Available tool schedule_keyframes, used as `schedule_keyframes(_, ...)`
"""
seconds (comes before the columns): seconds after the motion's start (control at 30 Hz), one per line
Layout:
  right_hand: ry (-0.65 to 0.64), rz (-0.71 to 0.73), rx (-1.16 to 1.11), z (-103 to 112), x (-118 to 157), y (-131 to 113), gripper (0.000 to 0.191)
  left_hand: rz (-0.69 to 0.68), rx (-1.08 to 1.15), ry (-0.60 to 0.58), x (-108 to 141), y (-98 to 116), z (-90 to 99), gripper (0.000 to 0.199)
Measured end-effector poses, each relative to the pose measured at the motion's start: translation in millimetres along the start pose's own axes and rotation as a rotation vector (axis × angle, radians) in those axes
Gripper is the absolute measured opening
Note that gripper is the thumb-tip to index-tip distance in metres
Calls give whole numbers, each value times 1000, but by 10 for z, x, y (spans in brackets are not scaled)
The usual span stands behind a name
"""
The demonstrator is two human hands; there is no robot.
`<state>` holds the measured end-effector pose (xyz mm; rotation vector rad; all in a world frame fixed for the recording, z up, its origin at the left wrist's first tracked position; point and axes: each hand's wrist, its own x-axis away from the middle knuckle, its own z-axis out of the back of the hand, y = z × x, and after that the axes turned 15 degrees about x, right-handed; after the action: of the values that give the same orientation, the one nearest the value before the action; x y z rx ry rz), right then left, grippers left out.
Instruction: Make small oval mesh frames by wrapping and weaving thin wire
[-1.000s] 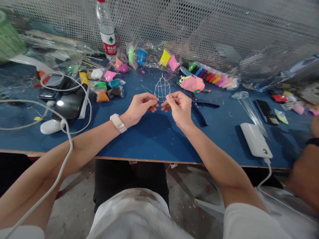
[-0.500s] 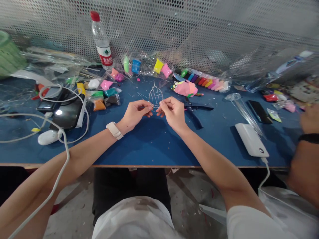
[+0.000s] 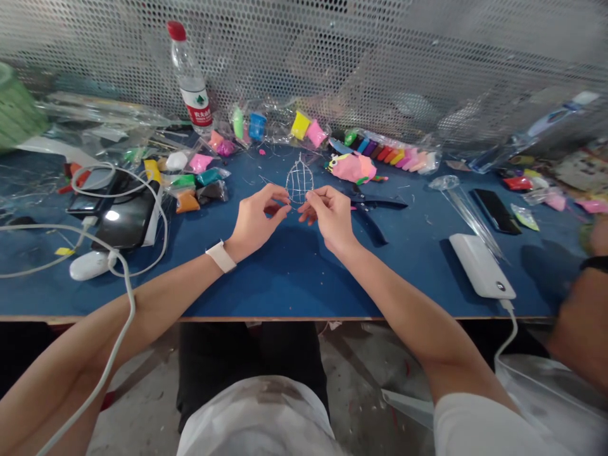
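Observation:
A small wire frame (image 3: 300,182), shaped like a fish or leaf with crossing wires inside, stands with its pointed end up above the blue table. My right hand (image 3: 331,215) pinches its lower right edge between thumb and fingers. At its lower left is my left hand (image 3: 260,215), thumb and fingers apart, close to the wire; whether a fingertip touches it is hard to see. Just right of my right hand lie pliers with dark blue handles (image 3: 373,225). Behind them rests a pink clay fish (image 3: 354,168).
Bagged clay (image 3: 187,201) and a water bottle (image 3: 196,104) stand at the back left. Phones (image 3: 126,215) and a white cable (image 3: 124,272) lie left, the cable crossing my left forearm. On the right are a power bank (image 3: 482,266), a phone (image 3: 496,211) and another person's arm (image 3: 582,316).
My left fingers have loosened and spread from the wire's lower left edge. The wire frame has shifted slightly right and up in my right hand. The other person's hand has moved right.

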<state>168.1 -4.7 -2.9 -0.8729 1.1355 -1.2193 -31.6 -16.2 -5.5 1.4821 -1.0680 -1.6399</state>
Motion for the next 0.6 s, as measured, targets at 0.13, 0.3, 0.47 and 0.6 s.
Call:
schedule_keyframes(0.13,-11,-5,-59,3,5,-28,39,-215,-295,-85,-26,-47,92,16)
schedule_keyframes(0.3,-38,-28,-69,22,-4,-43,36,-276,-442,-157,-37,-78,113,28)
schedule_keyframes(0.47,-36,-22,-66,17,-8,-47,32,-257,-421,-116,-10,-82,47,20)
schedule_keyframes(0.6,-42,-42,-86,25,-4,-71,25,-328,-402,-105,-17,-125,56,14)
